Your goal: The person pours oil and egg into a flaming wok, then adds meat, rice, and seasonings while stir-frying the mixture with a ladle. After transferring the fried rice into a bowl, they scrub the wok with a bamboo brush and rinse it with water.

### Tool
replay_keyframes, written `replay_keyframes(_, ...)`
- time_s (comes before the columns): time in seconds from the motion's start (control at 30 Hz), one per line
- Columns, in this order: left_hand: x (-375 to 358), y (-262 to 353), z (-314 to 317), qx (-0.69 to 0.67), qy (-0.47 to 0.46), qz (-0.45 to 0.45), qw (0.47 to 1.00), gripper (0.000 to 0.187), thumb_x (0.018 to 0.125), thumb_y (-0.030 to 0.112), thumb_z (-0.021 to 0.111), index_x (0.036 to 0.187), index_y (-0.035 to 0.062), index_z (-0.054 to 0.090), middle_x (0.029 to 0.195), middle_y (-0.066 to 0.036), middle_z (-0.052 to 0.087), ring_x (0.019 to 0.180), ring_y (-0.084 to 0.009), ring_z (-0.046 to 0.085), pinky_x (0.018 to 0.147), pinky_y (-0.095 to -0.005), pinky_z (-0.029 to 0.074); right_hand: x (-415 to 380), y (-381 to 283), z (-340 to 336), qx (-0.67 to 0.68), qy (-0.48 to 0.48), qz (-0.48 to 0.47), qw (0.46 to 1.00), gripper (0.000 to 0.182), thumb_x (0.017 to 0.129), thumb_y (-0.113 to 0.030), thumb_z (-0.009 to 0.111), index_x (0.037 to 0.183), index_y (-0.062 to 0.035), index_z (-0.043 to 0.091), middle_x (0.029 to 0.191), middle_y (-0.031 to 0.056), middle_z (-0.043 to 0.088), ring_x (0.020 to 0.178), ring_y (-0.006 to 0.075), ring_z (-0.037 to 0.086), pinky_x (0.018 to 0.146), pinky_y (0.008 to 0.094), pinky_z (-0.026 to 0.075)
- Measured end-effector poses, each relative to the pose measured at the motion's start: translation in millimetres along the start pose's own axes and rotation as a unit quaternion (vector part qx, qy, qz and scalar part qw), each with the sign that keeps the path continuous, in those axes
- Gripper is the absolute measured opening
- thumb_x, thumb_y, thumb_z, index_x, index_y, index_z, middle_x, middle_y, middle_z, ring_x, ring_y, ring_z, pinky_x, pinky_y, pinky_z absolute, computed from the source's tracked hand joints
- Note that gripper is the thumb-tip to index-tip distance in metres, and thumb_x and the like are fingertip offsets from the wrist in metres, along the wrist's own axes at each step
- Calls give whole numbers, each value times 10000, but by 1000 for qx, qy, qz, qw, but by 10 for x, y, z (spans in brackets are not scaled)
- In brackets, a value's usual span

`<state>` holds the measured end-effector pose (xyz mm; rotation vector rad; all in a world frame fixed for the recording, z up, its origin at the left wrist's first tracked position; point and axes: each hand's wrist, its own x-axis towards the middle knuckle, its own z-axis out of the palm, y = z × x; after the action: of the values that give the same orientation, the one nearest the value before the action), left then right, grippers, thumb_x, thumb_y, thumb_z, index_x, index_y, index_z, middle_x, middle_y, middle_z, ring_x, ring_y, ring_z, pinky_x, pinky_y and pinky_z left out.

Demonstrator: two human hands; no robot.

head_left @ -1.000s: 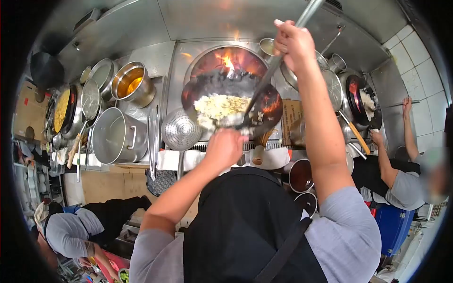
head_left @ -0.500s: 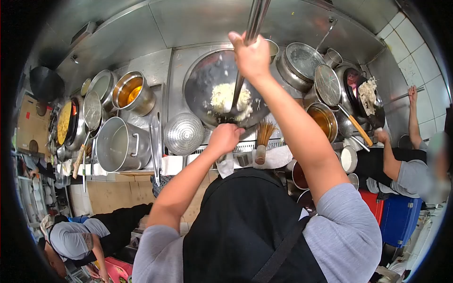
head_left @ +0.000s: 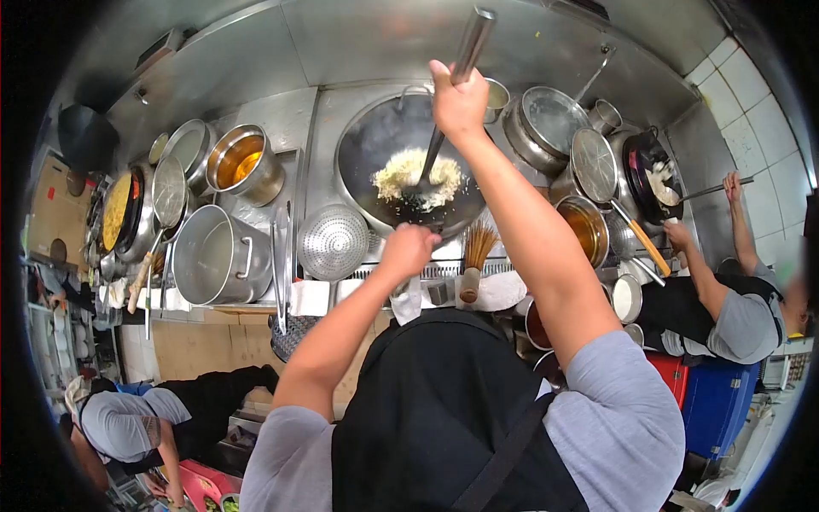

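Wok (head_left: 367, 145) – dark matt metal; pots (head_left: 217, 260) shiny steel

Right hand (head_left: 458, 102) gripping long steel ladle handle (head_left: 467, 49), bowl end buried in pale fried rice (head_left: 416, 177) inside large dark round wok (head_left: 375, 141). Left hand (head_left: 409, 249) clasping wok's near rim. Perforated steel strainer (head_left: 331, 243) just left.

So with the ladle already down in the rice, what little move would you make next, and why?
Probably a short push of the ladle through the rice, with the right hand high on its handle. The rice lies in one heap at the middle of the wok, and the left hand grips the near rim to steady it.
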<state>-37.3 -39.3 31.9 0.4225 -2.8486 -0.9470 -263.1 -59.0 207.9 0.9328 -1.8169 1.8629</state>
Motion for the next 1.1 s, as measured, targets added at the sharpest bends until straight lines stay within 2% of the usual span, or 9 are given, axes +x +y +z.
replay_keyframes(0.07, -113, -92, 263, 35, 27, 15, 999, 354, 1039, 323, 592, 901, 58, 782, 876, -211, 739, 933, -445, 673, 813, -533, 564, 308, 228, 63, 45, 23, 32, 998, 329, 995, -147, 755, 799, -64, 505, 648, 26, 574, 492, 126, 533, 462, 330, 429)
replay_keyframes(0.2, -703, 209, -164, -50, -193, -53, 978, 382, 1024, 357, 643, 892, 26, 781, 917, -268, 738, 934, -482, 717, 861, -559, 561, 922, -419, -205, 220, -2, 88, 972, 311, 1000, -134, 742, 825, -96, 488, 612, -1, 513, 470, 117, 488, 440, 309, 414)
replay_keyframes(0.33, -385, 595, -683, -89, -49, -6, 995, 394, 1015, 340, 647, 839, 5, 754, 854, -265, 720, 873, -489, 701, 806, -561, 552, 657, -829, -250, 153, -37, 114, 981, 305, 977, -156, 753, 794, -112, 513, 641, -9, 537, 475, 100, 476, 443, 304, 410)
replay_keyframes(0.47, 74, 36, 13, 19, 44, 20, 999, 382, 1015, 338, 630, 863, 9, 751, 898, -249, 731, 918, -472, 687, 805, -582, 537, 111, 197, 180, 93, 0, 39, 995, 317, 949, -185, 792, 795, -60, 544, 677, -6, 583, 612, 139, 509, 612, 349, 467)
replay_keyframes(0.67, -336, -5, -46, -12, -126, -57, 990, 386, 1025, 375, 638, 907, 33, 772, 912, -247, 733, 954, -469, 682, 853, -569, 534, 648, 10, -122, 152, -22, 54, 987, 358, 1005, -100, 727, 767, -104, 460, 611, -5, 509, 451, 109, 457, 432, 303, 374)
replay_keyframes(0.8, 180, -204, -25, -9, 18, 23, 1000, 346, 1003, 330, 650, 904, 23, 775, 893, -264, 726, 944, -479, 679, 839, -580, 532, 611, -394, -254, 177, -50, 113, 976, 360, 995, -87, 736, 788, -112, 442, 614, -12, 495, 461, 94, 443, 427, 291, 362)
replay_keyframes(0.93, 456, -100, -30, 76, -41, -79, 993, 331, 989, 310, 669, 996, -5, 772, 993, -242, 751, 979, -465, 686, 889, -552, 537, 425, -569, -383, 178, -55, -13, 982, 370, 1012, -94, 709, 771, -105, 429, 612, -13, 484, 469, 78, 427, 424, 277, 339)
replay_keyframes(1.0, 288, 162, -152, 79, 132, -22, 988, 359, 969, 317, 695, 1141, 7, 752, 1129, -210, 745, 1081, -420, 674, 930, -530, 521, 89, 16, -375, 82, -77, -76, 991, 379, 1027, -100, 688, 772, -96, 407, 622, -20, 477, 512, 68, 426, 458, 279, 362)
replay_keyframes(1.1, -70, 811, -839, -449, 30, -10, 893, 427, 1034, 223, 681, 1392, -6, 642, 1380, -139, 691, 1276, -276, 652, 1105, -433, 481, -356, 896, -330, 51, -149, -6, 987, 396, 1027, -110, 693, 756, -100, 405, 631, -26, 481, 553, 63, 436, 495, 270, 366)
